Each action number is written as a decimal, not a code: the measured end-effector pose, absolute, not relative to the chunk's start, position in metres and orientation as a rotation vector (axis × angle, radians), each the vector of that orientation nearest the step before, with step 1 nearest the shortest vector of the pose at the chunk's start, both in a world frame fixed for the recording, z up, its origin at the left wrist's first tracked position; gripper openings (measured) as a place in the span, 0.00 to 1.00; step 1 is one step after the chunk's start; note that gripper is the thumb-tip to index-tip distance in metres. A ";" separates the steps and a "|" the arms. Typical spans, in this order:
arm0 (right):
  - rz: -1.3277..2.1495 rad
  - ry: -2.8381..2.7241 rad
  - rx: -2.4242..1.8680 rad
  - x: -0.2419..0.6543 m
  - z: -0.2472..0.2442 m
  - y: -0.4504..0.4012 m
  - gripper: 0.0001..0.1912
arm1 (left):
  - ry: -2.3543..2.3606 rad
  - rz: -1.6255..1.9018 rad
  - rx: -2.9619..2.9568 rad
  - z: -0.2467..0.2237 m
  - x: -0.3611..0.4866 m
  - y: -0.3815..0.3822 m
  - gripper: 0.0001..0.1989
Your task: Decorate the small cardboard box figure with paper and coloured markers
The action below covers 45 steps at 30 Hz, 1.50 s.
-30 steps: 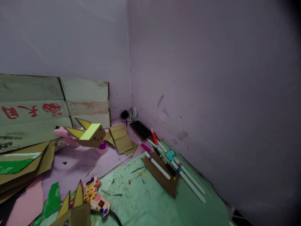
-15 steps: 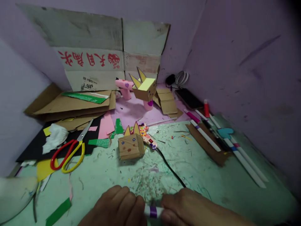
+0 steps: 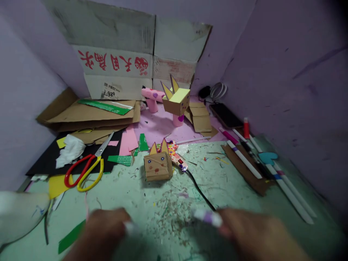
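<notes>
My right hand is closed around a white marker with a purple band, its free end pointing left and smeared by motion. Lower left of the middle, my left hand is closed too; a small white piece, apparently the marker's cap, sticks out from the fingers. A gap of bare green tabletop lies between the hands. Beyond them sits a cardboard animal head with two pointed ears and a drawn face. A green strip lies beside my left hand.
Red-and-yellow scissors and crumpled tissue lie at left. Several markers rest at right near a phone. A black cord runs behind my right hand. A pink figure with a box head stands behind.
My hands, close together on the marker before, have moved apart, and the marker has come into two pieces, one in each hand. The view has shifted slightly, so the table things appear farther right.
</notes>
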State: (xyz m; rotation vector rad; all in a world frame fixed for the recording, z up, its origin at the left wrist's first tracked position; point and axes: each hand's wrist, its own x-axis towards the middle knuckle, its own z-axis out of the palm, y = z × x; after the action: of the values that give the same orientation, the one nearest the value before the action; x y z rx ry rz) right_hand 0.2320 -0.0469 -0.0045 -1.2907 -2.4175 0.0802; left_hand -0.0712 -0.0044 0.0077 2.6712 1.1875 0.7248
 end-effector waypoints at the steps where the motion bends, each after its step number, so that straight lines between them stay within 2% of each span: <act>1: -0.036 -2.336 -1.389 0.239 0.002 -0.041 0.16 | 1.396 0.685 2.498 0.010 -0.082 0.000 0.18; 2: -0.069 -2.287 -1.399 0.244 0.008 -0.036 0.14 | 1.493 0.662 2.410 0.012 -0.091 0.004 0.18; 5: 0.314 -2.267 -1.307 0.239 0.016 -0.024 0.18 | 1.411 0.640 2.605 0.005 -0.104 0.015 0.13; 7: 0.504 -2.229 -1.333 0.228 0.011 -0.022 0.18 | 1.442 0.482 2.785 -0.008 -0.103 0.023 0.11; 11: 0.736 -2.130 -1.411 0.212 -0.009 -0.019 0.16 | 1.659 0.070 2.688 -0.031 -0.095 0.037 0.17; 13: 0.809 -2.105 -1.407 0.211 -0.016 -0.018 0.16 | 1.693 0.024 2.598 -0.034 -0.093 0.041 0.19; 16: 0.901 -2.062 -1.409 0.211 -0.020 -0.017 0.17 | 1.766 0.193 2.514 -0.030 -0.091 0.042 0.20; 20: 1.056 -1.960 -1.405 0.208 -0.018 -0.017 0.17 | 1.810 0.707 2.079 -0.022 -0.082 0.039 0.21; 23: 1.151 -1.633 -1.436 0.208 -0.020 -0.014 0.13 | 1.601 0.808 1.415 -0.017 -0.066 0.038 0.30; 26: 1.204 -1.149 -1.328 0.207 -0.024 0.000 0.21 | 1.372 0.794 1.023 -0.013 -0.047 0.040 0.41; 28: 1.200 -0.978 -1.169 0.205 -0.027 0.013 0.19 | 1.304 0.809 0.924 -0.013 -0.037 0.044 0.44; 30: 1.221 -0.927 -1.064 0.199 -0.031 0.025 0.12 | 1.271 0.822 0.847 -0.014 -0.031 0.049 0.41; 33: 1.336 -0.910 -0.997 0.186 -0.037 0.036 0.14 | 1.216 0.841 0.740 -0.017 -0.024 0.056 0.30; 35: 1.368 -0.901 -0.968 0.178 -0.040 0.039 0.14 | 1.177 0.856 0.711 -0.019 -0.021 0.058 0.26; 42: 1.384 -0.844 -0.946 0.176 -0.042 0.041 0.12 | 1.111 0.904 0.713 -0.029 -0.014 0.057 0.29; 45: 1.406 -0.797 -0.937 0.181 -0.044 0.042 0.11 | 1.041 0.970 0.747 -0.037 -0.011 0.052 0.25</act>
State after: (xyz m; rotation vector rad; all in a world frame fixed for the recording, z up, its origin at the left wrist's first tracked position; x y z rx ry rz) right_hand 0.1807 0.0420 -0.0437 -0.9371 -0.7973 1.4055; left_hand -0.0109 0.0522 -0.0367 0.7473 1.0412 0.9696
